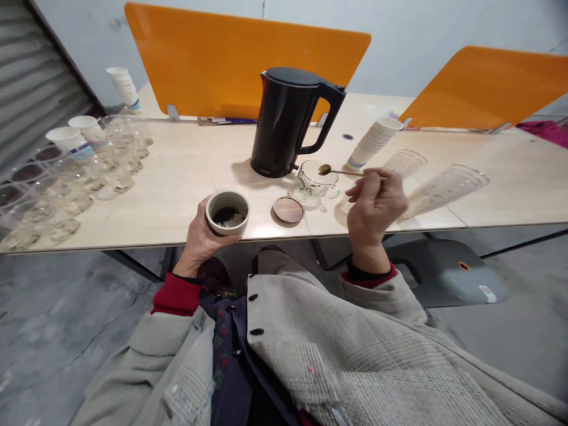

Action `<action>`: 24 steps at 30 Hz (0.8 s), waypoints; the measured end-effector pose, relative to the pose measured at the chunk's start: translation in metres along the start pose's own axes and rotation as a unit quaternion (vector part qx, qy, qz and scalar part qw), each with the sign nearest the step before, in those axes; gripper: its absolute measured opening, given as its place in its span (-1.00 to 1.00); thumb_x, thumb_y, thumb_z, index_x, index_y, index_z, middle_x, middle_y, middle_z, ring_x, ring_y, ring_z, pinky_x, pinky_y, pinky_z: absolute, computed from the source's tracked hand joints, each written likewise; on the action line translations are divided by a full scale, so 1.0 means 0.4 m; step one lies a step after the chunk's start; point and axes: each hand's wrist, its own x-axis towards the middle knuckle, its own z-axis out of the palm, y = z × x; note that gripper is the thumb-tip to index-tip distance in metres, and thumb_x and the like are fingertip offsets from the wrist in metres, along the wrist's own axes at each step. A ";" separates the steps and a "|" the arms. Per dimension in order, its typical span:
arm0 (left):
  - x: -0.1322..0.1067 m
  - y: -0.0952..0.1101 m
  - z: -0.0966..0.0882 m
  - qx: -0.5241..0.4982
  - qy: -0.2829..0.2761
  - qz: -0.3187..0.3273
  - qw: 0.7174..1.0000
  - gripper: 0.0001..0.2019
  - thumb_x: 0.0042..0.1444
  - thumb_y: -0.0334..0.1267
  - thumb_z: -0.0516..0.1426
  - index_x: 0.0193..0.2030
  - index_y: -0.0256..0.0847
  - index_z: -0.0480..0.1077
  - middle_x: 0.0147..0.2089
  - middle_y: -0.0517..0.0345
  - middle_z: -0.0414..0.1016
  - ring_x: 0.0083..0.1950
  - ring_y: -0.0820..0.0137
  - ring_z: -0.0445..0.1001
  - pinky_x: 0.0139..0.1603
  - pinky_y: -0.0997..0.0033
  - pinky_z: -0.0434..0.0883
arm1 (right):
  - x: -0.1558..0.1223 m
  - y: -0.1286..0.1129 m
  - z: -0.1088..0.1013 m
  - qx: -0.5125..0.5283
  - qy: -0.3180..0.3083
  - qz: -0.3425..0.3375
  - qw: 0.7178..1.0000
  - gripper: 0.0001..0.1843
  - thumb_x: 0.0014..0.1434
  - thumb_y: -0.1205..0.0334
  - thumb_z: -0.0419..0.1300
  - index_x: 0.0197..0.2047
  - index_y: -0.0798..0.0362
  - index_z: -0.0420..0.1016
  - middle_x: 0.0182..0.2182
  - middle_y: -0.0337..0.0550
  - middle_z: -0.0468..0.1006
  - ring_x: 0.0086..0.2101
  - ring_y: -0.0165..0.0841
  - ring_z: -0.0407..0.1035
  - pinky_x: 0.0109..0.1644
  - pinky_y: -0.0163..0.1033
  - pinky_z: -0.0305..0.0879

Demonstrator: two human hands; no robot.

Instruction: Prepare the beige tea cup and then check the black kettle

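Now left hand (199,234) gripping tea jar (228,212), right hand (373,204) pinching spoon (341,172) over glass cup (313,180)

A black kettle (286,121) is positioned mid-table (177,171) before the orange dividers (231,56); cups (80,160) are grouped at the left edge.

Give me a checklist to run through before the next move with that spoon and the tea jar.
1. Left hand has a firm hold on the small jar: ok, the fingers wrap its side.
2. Jar is open, dark leaves visible inside: ok.
3. Wooden lid lies clear of the work, flat on the table: ok.
4. Right hand holds the spoon by its handle: ok.
5. Spoon bowl is over the glass cup: ok.
6. Spoon bowl is emptied: cannot tell.
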 end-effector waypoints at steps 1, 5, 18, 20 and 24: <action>-0.003 0.003 0.000 0.003 0.000 0.003 1.000 0.07 -0.18 0.12 0.56 0.43 -0.07 0.22 0.38 -0.12 0.50 0.40 -0.02 0.52 0.45 -0.05 0.46 | -0.003 -0.029 -0.014 0.031 0.020 -0.011 0.999 -0.73 0.45 -0.04 0.13 -0.17 -0.08 0.52 -0.49 -0.27 0.51 -0.57 -0.36 0.44 -0.47 -0.20 0.32; -0.013 0.012 0.002 0.015 0.004 0.012 1.000 0.07 -0.14 0.13 0.55 0.46 -0.05 0.19 0.43 -0.13 0.46 0.45 -0.01 0.48 0.50 -0.05 0.42 | -0.036 -0.147 -0.047 0.129 -0.017 -0.025 0.991 -0.82 0.51 0.07 0.16 -0.13 -0.15 0.56 -0.50 -0.30 0.50 -0.55 -0.35 0.44 -0.45 -0.18 0.35; -0.029 -0.001 0.002 0.046 0.003 0.024 0.999 0.09 -0.15 0.10 0.55 0.46 -0.05 0.16 0.42 -0.14 0.45 0.43 -0.04 0.50 0.47 -0.08 0.46 | -0.155 -0.244 0.075 0.198 -0.354 -0.183 0.896 -0.78 0.56 0.25 0.07 -0.07 -0.08 0.56 -0.41 -0.30 0.59 -0.44 -0.41 0.48 -0.23 -0.21 0.48; -0.031 -0.002 0.001 0.047 -0.003 0.014 0.999 0.10 -0.15 0.12 0.55 0.46 -0.04 0.15 0.43 -0.13 0.44 0.42 -0.03 0.50 0.47 -0.10 0.46 | -0.161 -0.242 0.091 0.186 -0.361 -0.202 0.891 -0.77 0.56 0.26 0.06 -0.07 -0.06 0.55 -0.41 -0.28 0.59 -0.44 -0.41 0.46 -0.22 -0.20 0.46; -0.033 -0.003 0.000 0.051 -0.005 0.009 0.999 0.12 -0.17 0.13 0.56 0.47 -0.03 0.14 0.43 -0.13 0.43 0.43 -0.03 0.49 0.47 -0.10 0.46 | -0.167 -0.234 0.105 0.185 -0.362 -0.234 0.883 -0.79 0.56 0.31 0.06 -0.06 -0.04 0.52 -0.38 -0.29 0.59 -0.45 -0.43 0.43 -0.27 -0.23 0.40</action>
